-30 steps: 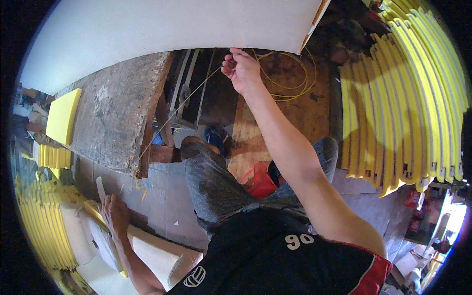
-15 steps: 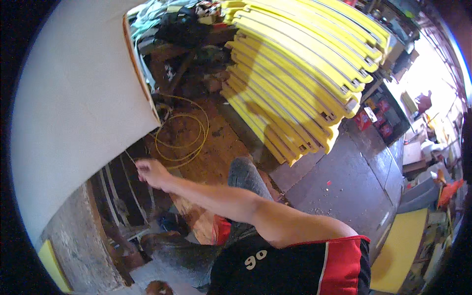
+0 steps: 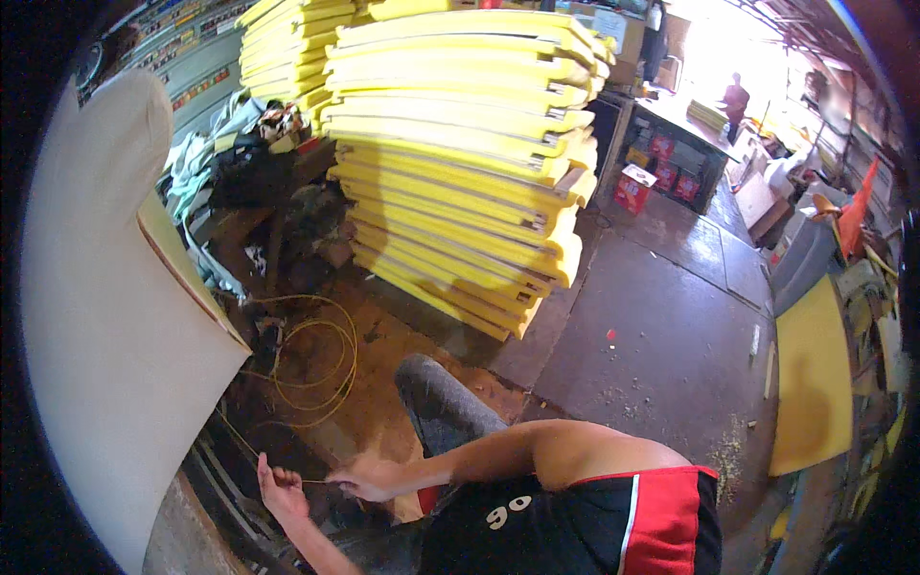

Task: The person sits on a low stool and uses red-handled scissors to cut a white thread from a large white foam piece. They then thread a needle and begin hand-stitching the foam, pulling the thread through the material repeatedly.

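Near the bottom, left of the middle, the person has a thin cord [image 3: 316, 481] strung between both hands, beside the lower edge of a large white padded piece [image 3: 115, 287]. The right hand [image 3: 369, 478] is a little blurred, but its fingers are bent together on the cord; the left hand [image 3: 282, 491] has its fingers partly curled where the cord meets it, and I can't tell whether they clamp it. Beyond the left hand the cord slants up toward that edge. A yellow looped line [image 3: 355, 356] lies just past the hands, and farther off rises a stack of yellow foam pieces [image 3: 450, 182].
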The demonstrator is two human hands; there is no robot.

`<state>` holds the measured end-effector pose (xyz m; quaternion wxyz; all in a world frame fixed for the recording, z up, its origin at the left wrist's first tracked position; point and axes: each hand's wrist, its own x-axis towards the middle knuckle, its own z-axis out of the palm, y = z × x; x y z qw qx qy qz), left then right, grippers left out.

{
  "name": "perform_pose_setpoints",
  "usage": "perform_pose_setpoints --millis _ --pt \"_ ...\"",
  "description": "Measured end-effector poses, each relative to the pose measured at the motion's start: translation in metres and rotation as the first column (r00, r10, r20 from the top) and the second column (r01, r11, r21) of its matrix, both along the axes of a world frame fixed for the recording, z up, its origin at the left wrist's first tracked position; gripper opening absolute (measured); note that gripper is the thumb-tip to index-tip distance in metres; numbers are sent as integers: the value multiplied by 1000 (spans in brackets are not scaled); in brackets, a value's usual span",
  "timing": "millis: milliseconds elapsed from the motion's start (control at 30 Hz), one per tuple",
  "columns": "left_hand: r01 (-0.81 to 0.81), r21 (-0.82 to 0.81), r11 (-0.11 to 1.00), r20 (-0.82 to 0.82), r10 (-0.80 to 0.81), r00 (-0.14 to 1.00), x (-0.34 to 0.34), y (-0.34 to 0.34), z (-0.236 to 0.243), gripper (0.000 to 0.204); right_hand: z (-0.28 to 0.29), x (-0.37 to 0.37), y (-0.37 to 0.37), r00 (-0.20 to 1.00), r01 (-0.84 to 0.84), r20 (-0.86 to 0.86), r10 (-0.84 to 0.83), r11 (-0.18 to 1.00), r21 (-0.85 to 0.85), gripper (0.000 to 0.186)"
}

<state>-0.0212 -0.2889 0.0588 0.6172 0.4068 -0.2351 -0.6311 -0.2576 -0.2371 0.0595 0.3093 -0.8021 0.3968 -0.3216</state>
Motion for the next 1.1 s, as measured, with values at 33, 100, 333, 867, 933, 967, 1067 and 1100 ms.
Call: perform_pose_setpoints --millis 33,100,333,867,933,967,1067,1100 --pt "1 6 1000 65 -2 998 -1 1 -6 40 6 -16 2 999 13 -35 -12 1000 12 30" --pt "-27 12 1000 190 24 981 -2 0 -11 39 5 -56 9 985 172 -1 -173 984 -40 30" --pt "-79 -126 989 784 148 602 26 -7 -34 18 -19 -156 1 850 401 -219 -479 858 -322 40" --pt "161 141 977 940 -81 -330 35 -52 -61 21 -57 -177 -47 771 446 -533 -348 893 62 49" --pt "240 97 966 931 -2 -365 46 -62 -72 22 -55 -187 -66 731 484 -606 -315 864 135 49" --pt "278 75 958 925 38 -379 51 -64 -77 26 -55 -194 -75 712 502 -638 -292 848 171 48" --pt "242 331 912 826 -156 -542 65 -67 -81 25 -42 -193 -93 692 535 -659 -295 822 194 46" --pt "275 282 919 817 -80 -571 77 -58 -93 24 -37 -190 -97 683 549 -669 -294 810 204 45"
